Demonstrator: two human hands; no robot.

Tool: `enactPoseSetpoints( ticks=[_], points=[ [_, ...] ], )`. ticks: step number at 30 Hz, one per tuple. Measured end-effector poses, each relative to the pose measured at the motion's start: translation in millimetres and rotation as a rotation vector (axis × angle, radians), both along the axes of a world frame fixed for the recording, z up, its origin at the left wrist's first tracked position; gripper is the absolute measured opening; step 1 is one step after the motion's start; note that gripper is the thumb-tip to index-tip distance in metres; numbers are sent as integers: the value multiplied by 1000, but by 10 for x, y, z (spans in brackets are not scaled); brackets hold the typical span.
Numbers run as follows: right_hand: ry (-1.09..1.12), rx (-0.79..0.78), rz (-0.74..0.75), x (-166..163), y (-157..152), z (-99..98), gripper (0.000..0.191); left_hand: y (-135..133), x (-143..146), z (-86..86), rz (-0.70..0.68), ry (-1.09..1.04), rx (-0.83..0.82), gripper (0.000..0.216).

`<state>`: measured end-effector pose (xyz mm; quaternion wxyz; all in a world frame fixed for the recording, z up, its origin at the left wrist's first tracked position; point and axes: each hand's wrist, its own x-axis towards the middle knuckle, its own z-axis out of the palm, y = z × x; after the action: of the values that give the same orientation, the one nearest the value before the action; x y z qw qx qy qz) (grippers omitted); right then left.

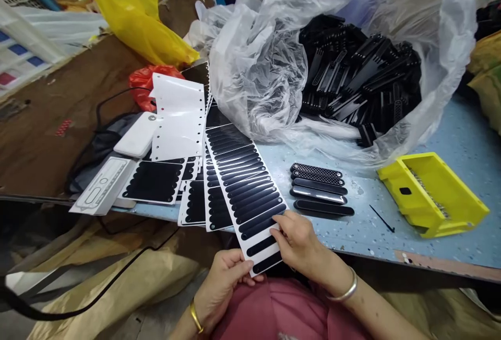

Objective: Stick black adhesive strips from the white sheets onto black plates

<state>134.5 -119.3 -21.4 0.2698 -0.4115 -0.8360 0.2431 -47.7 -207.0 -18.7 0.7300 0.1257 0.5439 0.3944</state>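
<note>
Ok, blue speckled counter (362, 238), busy: long sheet of black strips (250, 189) lies slantwise, near end out past the front edge. L hand (225, 280): fingers pinching its bottom corner; R hand (301, 241): fingers closed on its R edge. More sheets (151, 181) on L, plus white box (135, 134). Mid: five black pieces (319, 195) in a row. R: yellow bin (415, 208) w/ small bits. Rear: clear bag (258, 69), lots of black parts (360, 74). Brown board (78, 100) far L, yellow plastic (129, 11) draped over.
</note>
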Motion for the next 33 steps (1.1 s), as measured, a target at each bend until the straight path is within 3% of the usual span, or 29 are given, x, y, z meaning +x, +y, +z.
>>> enactPoseSetpoints(
  ticks=[5, 8, 15, 19, 24, 33],
  points=[
    [-127, 31, 28, 5, -67, -27, 15, 92, -31, 14, 202, 13, 66, 29],
    [-103, 23, 50, 39, -71, -23, 14, 145, -6, 41, 233, 35, 50, 29],
    [167, -63, 17, -156, -125, 137, 9, 144, 75, 165, 189, 148, 136, 25],
    [133, -141, 28, -327, -128, 249, 18, 199, 47, 199, 93, 242, 273, 17],
    [126, -144, -39, -372, -76, 227, 23, 270, -37, 222, -77, 361, 422, 23],
    [25, -117, 9, -345, 13, 342, 15, 356, -31, 265, -95, 400, 402, 26]
  ],
)
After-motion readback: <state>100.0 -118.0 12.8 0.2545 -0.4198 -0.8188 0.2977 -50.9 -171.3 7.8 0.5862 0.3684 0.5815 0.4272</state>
